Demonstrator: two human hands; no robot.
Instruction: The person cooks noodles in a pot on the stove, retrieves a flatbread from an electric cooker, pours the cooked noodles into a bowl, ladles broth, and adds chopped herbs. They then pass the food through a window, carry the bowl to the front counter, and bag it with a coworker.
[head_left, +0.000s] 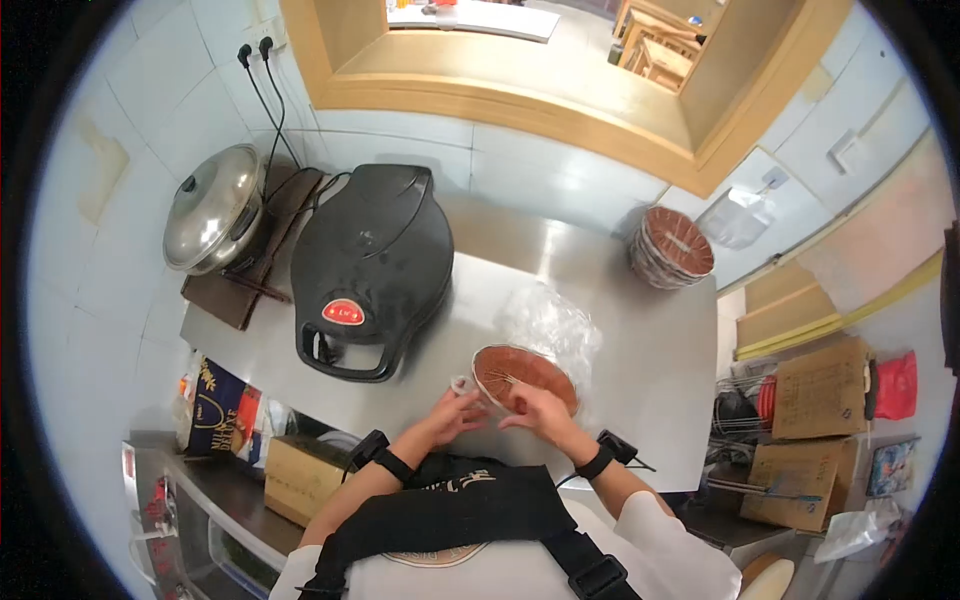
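Note:
A round brown basket [540, 372] with a pale rim sits on the steel counter in front of me. My right hand [538, 412] reaches over its near side, fingers bent together in a pinch; what they grip, if anything, is too small to make out. Thin pale lines show on the basket's inside by the fingertips. Just left of the basket, my left hand [455, 416] has its fingers curled around a small white roll-like thing [460, 384]. Behind the basket lies a crumpled clear plastic bag [548, 322].
A black electric griddle [372, 265] with its lid down stands to the left. Beyond it is a lidded metal pan [213, 208] on a dark board. Stacked brown baskets [672, 247] stand at the back right. Cardboard boxes [822, 388] fill shelves on the right.

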